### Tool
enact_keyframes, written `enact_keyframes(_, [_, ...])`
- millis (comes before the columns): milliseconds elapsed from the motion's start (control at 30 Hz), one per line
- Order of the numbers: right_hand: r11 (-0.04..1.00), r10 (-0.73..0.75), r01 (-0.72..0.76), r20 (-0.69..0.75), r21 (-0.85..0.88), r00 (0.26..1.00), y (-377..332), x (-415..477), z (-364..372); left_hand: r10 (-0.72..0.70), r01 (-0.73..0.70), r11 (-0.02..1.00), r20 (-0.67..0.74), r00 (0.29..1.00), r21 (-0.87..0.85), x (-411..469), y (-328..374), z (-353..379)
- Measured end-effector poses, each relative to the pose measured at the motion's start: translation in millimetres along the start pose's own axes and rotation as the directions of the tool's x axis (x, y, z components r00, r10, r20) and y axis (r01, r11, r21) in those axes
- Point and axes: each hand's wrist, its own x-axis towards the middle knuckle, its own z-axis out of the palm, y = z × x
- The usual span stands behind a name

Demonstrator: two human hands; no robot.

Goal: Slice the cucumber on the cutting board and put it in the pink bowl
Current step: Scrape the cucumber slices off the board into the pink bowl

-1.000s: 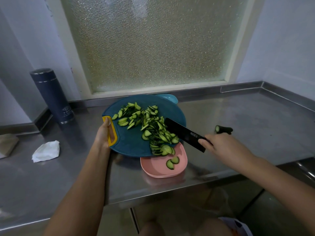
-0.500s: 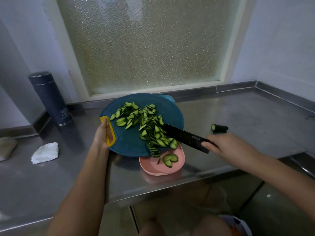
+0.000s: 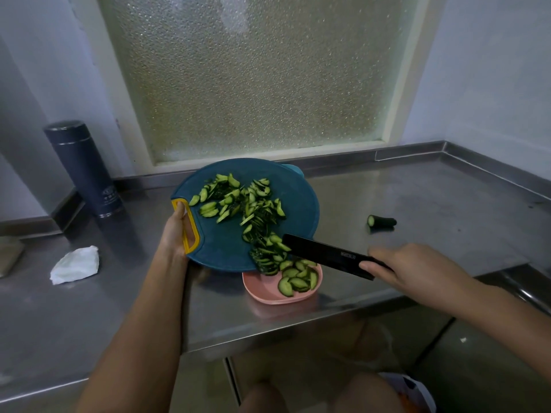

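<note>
The cucumber slices [image 3: 247,216] lie in a band running down the tilted cutting board [image 3: 226,254] toward its near edge over the pink bowl [image 3: 259,290], between the left hand [image 3: 174,234] gripping the board's yellow handle [image 3: 193,234] and the nearer right hand [image 3: 417,269] clasping the knife [image 3: 325,256].

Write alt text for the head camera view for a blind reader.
A left hand holds a blue cutting board over a pink bowl while the right hand holds a black knife against the cucumber slices; several lie in the bowl.
</note>
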Motion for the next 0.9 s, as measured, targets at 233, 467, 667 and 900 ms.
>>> enact_keyframes(233, [1.000,0.009,-0.004,-0.215,0.023,0.977,15.0,18.6,-1.6,-0.006,0.006,1.000,0.016,1.000,-0.024,5.1,-1.6,4.0])
enact_keyframes(467, [0.992,0.099,-0.071,-0.298,0.105,0.949,41.2,79.7,3.0,-0.034,0.035,0.999,0.037,0.999,-0.042,7.2,-3.2,7.0])
enact_keyframes(667, [0.988,0.121,-0.092,-0.252,0.124,0.960,44.8,97.3,11.8,-0.032,0.033,0.999,0.032,0.999,-0.033,7.7,-2.7,5.5])
enact_keyframes(900, [0.996,0.004,0.014,-0.215,0.083,0.977,38.2,77.9,23.2,-0.026,0.026,1.000,-0.009,1.000,-0.017,4.6,-2.4,10.3])
